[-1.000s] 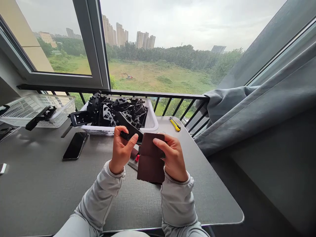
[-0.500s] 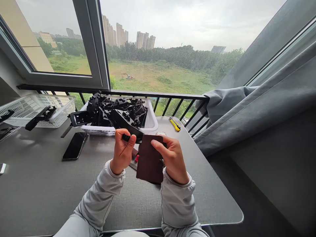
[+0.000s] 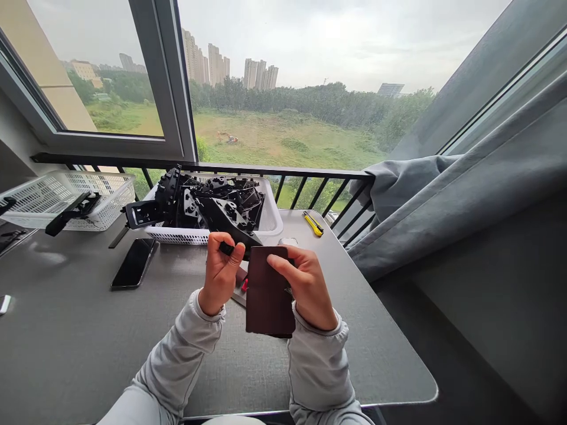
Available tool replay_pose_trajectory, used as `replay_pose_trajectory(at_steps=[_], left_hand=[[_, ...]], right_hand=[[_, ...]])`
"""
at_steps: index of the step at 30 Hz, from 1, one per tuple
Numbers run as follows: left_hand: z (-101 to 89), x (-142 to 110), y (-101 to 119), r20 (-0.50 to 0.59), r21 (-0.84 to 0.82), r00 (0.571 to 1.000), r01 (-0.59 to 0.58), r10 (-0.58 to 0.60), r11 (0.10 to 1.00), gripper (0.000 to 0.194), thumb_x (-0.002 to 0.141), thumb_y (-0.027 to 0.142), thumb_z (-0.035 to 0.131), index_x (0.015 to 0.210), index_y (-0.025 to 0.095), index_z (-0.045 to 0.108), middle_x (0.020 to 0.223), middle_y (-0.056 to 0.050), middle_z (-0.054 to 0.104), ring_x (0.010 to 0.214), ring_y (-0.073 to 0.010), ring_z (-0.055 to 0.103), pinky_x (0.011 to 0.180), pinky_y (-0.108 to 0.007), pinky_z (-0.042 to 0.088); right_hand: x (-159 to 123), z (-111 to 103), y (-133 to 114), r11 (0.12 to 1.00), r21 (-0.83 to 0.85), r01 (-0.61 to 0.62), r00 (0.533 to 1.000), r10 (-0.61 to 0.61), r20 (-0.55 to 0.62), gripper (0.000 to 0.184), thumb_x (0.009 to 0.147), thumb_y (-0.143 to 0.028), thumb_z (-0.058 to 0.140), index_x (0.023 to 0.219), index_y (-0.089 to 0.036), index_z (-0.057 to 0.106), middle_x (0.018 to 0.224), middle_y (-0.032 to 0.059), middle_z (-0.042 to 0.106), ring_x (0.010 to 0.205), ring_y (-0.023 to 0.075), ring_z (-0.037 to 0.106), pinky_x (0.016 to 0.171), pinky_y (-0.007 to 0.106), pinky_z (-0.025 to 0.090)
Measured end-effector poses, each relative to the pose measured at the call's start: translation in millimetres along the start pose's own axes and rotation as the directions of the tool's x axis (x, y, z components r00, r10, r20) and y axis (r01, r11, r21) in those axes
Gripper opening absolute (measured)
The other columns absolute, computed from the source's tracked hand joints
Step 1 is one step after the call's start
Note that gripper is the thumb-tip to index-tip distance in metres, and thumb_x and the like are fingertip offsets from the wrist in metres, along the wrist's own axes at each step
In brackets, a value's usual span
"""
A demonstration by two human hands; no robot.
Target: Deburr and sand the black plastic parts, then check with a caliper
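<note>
My left hand (image 3: 218,274) is closed, its thumb and curled fingers gripping a long black plastic part (image 3: 222,219). The part slants from the basket's front towards the sheet; where it ends behind the sheet is hidden. In my right hand (image 3: 313,286) is a dark brown sheet of sandpaper (image 3: 268,298), hanging upright with my thumb across its front. My other right fingers are behind the sheet, mostly out of sight. Below the part, a small red thing (image 3: 244,285) and a grey strip (image 3: 238,300) show partly on the table.
A white basket (image 3: 181,237) heaped with black plastic parts stands at the back. Left of it are another white basket (image 3: 113,206) with a black part across it, and a phone (image 3: 134,264). A yellow utility knife (image 3: 313,224) lies back right, near the table's edge (image 3: 376,307).
The sandpaper has tipped more upright, its lower edge dropping slightly. My right hand has shifted a little left. My left hand keeps its grip on the black part.
</note>
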State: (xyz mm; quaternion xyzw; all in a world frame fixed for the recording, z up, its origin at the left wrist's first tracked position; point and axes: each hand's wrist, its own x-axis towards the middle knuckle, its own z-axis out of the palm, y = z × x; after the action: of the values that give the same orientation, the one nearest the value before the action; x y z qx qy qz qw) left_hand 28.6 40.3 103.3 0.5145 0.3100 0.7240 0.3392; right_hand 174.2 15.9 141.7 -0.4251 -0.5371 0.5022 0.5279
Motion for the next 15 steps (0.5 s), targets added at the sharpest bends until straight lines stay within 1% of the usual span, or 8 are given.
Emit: replay_pose_trajectory(at_steps=[2,4,5,7,10,12,15], left_hand=[[-1.8,2,0,-0.05,0.015,0.999,-0.013,0.014,1.0,0.033,0.081,0.042,0.071,0.08,0.022,0.046,0.072,0.005,0.038,0.056,-0.0076,0.033,0.052,-0.022,0.032],[-3.6,4,1,-0.081,0.026,0.997,-0.012,0.014,1.0,0.034,0.079,0.041,0.074,0.08,0.022,0.046,0.073,0.005,0.037,0.057,-0.0077,0.032,0.053,-0.022,0.031],[-4.3,5,2,-0.09,0.031,0.996,-0.005,0.008,0.999,0.035,0.076,0.039,0.077,0.08,0.022,0.046,0.073,0.005,0.037,0.057,-0.0076,0.033,0.053,-0.022,0.031],[-4.8,4,4,-0.088,0.029,0.996,0.034,-0.031,0.999,0.039,0.072,0.034,0.081,0.081,0.022,0.045,0.072,0.006,0.037,0.057,-0.0072,0.034,0.053,-0.021,0.032],[-3.9,3,9,-0.035,-0.041,0.987,0.157,-0.158,0.987,0.042,0.069,0.03,0.082,0.083,0.023,0.043,0.069,0.007,0.038,0.055,-0.0071,0.037,0.052,-0.021,0.033],[-2.9,4,13,0.013,-0.114,0.971,0.238,-0.238,0.965,0.041,0.07,0.029,0.08,0.084,0.023,0.042,0.068,0.007,0.04,0.054,-0.0071,0.039,0.052,-0.02,0.036],[-2.4,6,19,0.103,-0.253,0.944,0.331,-0.314,0.909,0.042,0.068,0.028,0.079,0.085,0.023,0.041,0.071,0.006,0.048,0.059,-0.0079,0.048,0.055,-0.02,0.042]], right_hand=[[0,-2,0,1.0,0.001,0.014,0.999,-0.014,-0.049,0.026,0.073,-0.035,0.067,0.058,-0.016,0.058,0.054,-0.0035,0.048,0.051,0.0087,0.038,0.045,0.022,0.03],[1,-2,-1,0.999,0.042,0.009,0.996,-0.006,-0.088,0.024,0.072,-0.035,0.068,0.059,-0.016,0.06,0.055,-0.0034,0.05,0.051,0.0087,0.039,0.045,0.021,0.03],[1,-2,-1,0.997,0.077,0.0,0.995,0.007,-0.096,0.023,0.071,-0.035,0.069,0.06,-0.016,0.061,0.056,-0.003,0.051,0.051,0.009,0.04,0.044,0.021,0.03],[1,-1,-2,0.987,0.157,-0.027,0.996,0.039,-0.075,0.021,0.07,-0.035,0.07,0.063,-0.016,0.063,0.059,-0.0022,0.054,0.053,0.0094,0.044,0.045,0.02,0.033],[2,1,-4,0.965,0.247,-0.089,0.996,0.086,0.024,0.019,0.068,-0.033,0.072,0.066,-0.016,0.066,0.062,-0.0007,0.059,0.055,0.0107,0.049,0.049,0.021,0.039],[2,1,-5,0.955,0.268,-0.124,0.991,0.106,0.079,0.019,0.068,-0.033,0.073,0.067,-0.015,0.067,0.062,0.0005,0.061,0.056,0.0114,0.051,0.049,0.021,0.04],[4,1,-4,0.964,0.243,-0.105,0.992,0.084,0.095,0.022,0.068,-0.038,0.073,0.068,-0.016,0.069,0.061,0.0015,0.061,0.054,0.0122,0.051,0.047,0.022,0.04]])
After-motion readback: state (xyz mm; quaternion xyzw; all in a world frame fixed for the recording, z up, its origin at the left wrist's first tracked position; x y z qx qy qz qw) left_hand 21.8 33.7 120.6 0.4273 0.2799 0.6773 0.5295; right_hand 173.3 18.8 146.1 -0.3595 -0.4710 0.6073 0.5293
